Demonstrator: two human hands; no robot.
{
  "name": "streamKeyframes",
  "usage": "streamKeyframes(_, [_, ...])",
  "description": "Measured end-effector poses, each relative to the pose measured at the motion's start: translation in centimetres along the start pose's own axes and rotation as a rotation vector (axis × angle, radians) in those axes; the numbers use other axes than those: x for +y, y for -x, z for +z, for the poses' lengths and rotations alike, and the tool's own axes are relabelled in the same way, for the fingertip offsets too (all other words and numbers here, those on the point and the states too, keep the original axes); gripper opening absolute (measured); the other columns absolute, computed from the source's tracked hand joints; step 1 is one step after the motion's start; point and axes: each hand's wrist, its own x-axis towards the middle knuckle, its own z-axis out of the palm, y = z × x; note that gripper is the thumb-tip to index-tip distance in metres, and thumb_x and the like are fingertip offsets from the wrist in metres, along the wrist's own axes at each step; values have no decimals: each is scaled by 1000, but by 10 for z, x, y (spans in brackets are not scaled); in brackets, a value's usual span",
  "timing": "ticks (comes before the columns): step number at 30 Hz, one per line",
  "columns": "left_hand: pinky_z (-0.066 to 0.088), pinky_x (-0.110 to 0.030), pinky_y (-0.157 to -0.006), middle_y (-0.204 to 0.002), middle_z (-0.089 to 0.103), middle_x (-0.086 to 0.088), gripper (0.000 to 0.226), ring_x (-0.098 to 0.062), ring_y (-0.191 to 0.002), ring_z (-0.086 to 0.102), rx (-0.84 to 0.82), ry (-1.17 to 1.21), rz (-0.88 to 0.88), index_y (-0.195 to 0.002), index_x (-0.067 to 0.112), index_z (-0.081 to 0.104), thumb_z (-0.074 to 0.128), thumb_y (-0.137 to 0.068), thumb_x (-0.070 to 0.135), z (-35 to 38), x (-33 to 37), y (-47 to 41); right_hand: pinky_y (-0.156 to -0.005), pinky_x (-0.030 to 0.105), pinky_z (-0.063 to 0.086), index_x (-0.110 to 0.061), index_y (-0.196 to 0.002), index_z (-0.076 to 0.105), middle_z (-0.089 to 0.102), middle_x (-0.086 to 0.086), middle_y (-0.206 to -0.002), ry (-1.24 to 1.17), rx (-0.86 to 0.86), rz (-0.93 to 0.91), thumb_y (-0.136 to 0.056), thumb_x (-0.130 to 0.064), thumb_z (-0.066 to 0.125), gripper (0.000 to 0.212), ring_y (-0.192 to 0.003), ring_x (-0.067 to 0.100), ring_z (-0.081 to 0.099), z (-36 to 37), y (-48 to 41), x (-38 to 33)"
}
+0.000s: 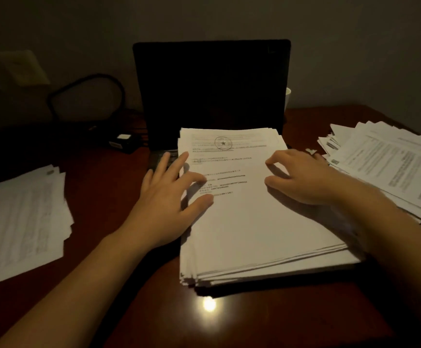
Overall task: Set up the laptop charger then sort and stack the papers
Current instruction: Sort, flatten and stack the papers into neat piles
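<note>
A thick stack of white printed papers point(254, 222) lies in front of me, covering most of the keyboard of an open black laptop point(212, 86) whose screen is dark. My left hand point(164, 194) rests with spread fingers on the stack's left edge. My right hand point(302, 177) lies on the top sheet near its right edge, fingers curled and apart, holding nothing. A black charger brick point(122, 143) with a white label sits left of the laptop, its cable running toward the laptop's side.
A second pile of papers point(21, 219) lies at the left on the dark red wooden desk point(109, 177). A looser, fanned pile point(390, 167) sits at the right. A white cup point(288, 96) peeks from behind the laptop. A black chair back point(88, 96) stands beyond the desk.
</note>
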Motion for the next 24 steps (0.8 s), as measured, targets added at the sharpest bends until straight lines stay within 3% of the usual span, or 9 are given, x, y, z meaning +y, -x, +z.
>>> streamKeyframes(4, [-7, -49, -123, -168, -5, 10, 51, -12, -152, -19, 18, 9, -40, -146, 45, 36, 44, -98, 60, -5, -9, 17, -122, 60, 11, -33, -152, 33, 23, 5, -164, 168, -10, -86, -95, -55, 56, 66, -151, 28, 19, -18, 3, -36])
streamKeyframes(9, [-7, -44, -122, -168, -5, 6, 49, -14, -152, -19, 186, 1, -143, -145, 41, 39, 53, -98, 39, -28, -33, 50, -114, 37, 34, -28, -151, 40, 42, 2, -152, 138, 70, -322, -97, -48, 56, 59, -138, 21, 39, -9, 9, -122])
streamKeyframes(14, [-1, -55, -122, -169, -2, 0, 50, -23, -154, -15, 172, -152, -387, -147, 41, 36, 43, -99, 54, -59, -98, 97, -104, 30, 42, -23, -145, 49, 46, 1, -148, 127, 45, -487, -98, -39, 59, 50, -131, 19, 48, 2, -3, -215])
streamKeyframes(17, [1, -60, -120, -168, 0, -2, 62, -28, -154, -11, 147, -251, -636, -153, 38, 26, 32, -98, 65, -83, -146, 128, -106, 34, 45, -24, -141, 53, 51, 0, -144, 109, -10, -587, -97, -39, 61, 47, -129, 19, 52, 14, -14, -271])
streamKeyframes(20, [1, -61, -120, -169, -4, -4, 66, -31, -154, -9, 87, -222, -845, -158, 39, 15, 23, -98, 68, -102, -182, 157, -102, 29, 47, -25, -138, 54, 55, -3, -139, 73, -89, -662, -98, -36, 60, 42, -122, 15, 55, 34, -21, -328])
streamKeyframes(24, [-7, -58, -120, -169, 0, 0, 61, -26, -155, -3, -33, -164, -721, -156, 48, 17, 27, -99, 67, -113, -201, 177, -108, 33, 44, -25, -141, 51, 45, 0, -150, 41, -163, -694, -98, -34, 61, 45, -131, 18, 49, 56, -45, -382])
